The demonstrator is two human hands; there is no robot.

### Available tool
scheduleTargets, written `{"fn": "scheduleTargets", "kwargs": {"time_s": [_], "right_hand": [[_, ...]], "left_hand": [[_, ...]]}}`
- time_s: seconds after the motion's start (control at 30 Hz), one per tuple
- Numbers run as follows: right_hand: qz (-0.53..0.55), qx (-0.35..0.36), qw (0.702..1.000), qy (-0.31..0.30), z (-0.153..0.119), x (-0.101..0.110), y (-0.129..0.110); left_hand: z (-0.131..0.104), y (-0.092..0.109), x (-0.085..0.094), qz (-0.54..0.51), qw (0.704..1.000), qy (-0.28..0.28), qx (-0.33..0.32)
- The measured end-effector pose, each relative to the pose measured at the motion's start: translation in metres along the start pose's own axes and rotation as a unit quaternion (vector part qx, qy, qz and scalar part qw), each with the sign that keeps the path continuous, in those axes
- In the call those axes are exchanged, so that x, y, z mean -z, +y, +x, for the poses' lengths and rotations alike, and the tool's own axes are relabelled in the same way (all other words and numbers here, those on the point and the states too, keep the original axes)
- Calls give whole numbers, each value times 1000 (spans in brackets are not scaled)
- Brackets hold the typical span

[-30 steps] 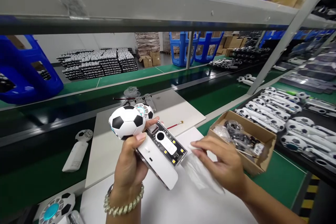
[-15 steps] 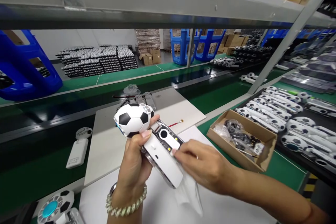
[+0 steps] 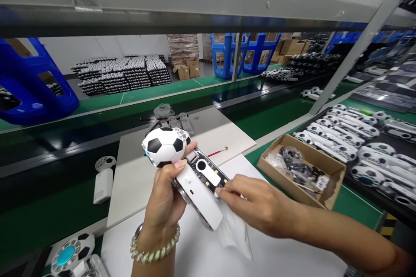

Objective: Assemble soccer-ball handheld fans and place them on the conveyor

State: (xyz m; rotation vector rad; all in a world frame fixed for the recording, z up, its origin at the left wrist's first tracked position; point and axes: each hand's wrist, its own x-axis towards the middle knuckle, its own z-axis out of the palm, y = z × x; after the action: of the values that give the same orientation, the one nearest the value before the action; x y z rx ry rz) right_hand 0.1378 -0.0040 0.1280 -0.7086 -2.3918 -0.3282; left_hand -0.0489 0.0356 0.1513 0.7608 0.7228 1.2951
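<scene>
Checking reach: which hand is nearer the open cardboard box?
Right. The right hand is left of the cardboard box, not touching it; the left hand is farther left, holding the football-headed device.

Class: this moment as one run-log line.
left hand: holding football-headed casing, circuit board | right hand: holding thin white sheet at board's end | nearby: open carton, red brush

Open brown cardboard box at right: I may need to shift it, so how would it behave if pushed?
The open brown cardboard box would probably slide rather than tip, being low and broad. Its thin, unlidded walls may flex if squeezed. The loosely tangled dark cables and crumpled clear plastic wrapping inside would likely shift about.
</scene>
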Motion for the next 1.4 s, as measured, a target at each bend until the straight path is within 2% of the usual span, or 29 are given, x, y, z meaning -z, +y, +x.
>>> {"fn": "scheduleTargets", "kwargs": {"time_s": [0.1, 0.23, 0.33, 0.4, 0.5, 0.57, 0.63, 0.67, 0.7, 0.73, 0.8, 0.83, 0.87, 0.9, 0.97, 1.03, 1.1, 1.13, 1.17, 1.27, 1.33, 1.4], "right_hand": [[1, 20, 1000, 14, -10, 1, 2], [-8, -50, 996, 72, -22, -1, 12], [-5, -94, 992, 85, -30, -9, 23], [1, -119, 991, 65, -37, -17, 29], [6, -178, 984, -11, -45, -24, 34], [26, -230, 971, -57, -46, -24, 36], [102, -289, 950, -67, -41, -19, 35], [174, -319, 929, -63, -36, -17, 34], [272, -344, 897, -60, -30, -14, 33], [387, -358, 848, -63, -24, -13, 31], [604, -357, 708, -81, -12, -14, 26], [678, -357, 636, -91, -8, -16, 24], [723, -364, 579, -98, -5, -18, 23], [744, -382, 539, -100, -3, -20, 23], [746, -436, 496, -86, -2, -20, 26], [731, -487, 475, -57, -4, -14, 39], [698, -537, 473, -22, -5, -6, 63], [670, -560, 488, -7, -6, -3, 79], [623, -583, 522, -3, -6, -2, 97], [398, -636, 661, -25, -8, -12, 161], [276, -655, 702, -39, -10, -26, 203], [189, -665, 721, -53, -16, -40, 237]], "left_hand": [[4, 2, 2, -12, 1000, 17, -6], [4, 7, 4, -52, 999, 10, 1], [1, 9, 5, -63, 998, -2, -2], [-1, 9, 6, -62, 998, -13, -9], [-4, 9, 6, -59, 998, -34, -15], [-6, 9, 6, -63, 997, -48, -13], [-7, 9, 6, -67, 996, -50, -6], [-7, 8, 5, -65, 997, -48, 0], [-7, 7, 5, -58, 997, -44, 7], [-6, 6, 4, -49, 998, -42, 11], [-4, 2, 1, -28, 998, -56, 16], [-2, 0, 0, -17, 997, -73, 20], [0, -3, -1, -6, 995, -92, 25], [2, -5, -3, 6, 993, -110, 32], [8, -11, -4, 40, 990, -131, 41], [17, -17, -4, 74, 990, -112, 45], [26, -22, -3, 94, 992, -66, 49], [29, -24, -2, 94, 993, -41, 50], [32, -25, -1, 90, 995, -20, 49], [36, -22, 3, 74, 996, 12, 39], [35, -19, 4, 64, 997, 24, 36], [34, -15, 6, 48, 998, 32, 32]]}}
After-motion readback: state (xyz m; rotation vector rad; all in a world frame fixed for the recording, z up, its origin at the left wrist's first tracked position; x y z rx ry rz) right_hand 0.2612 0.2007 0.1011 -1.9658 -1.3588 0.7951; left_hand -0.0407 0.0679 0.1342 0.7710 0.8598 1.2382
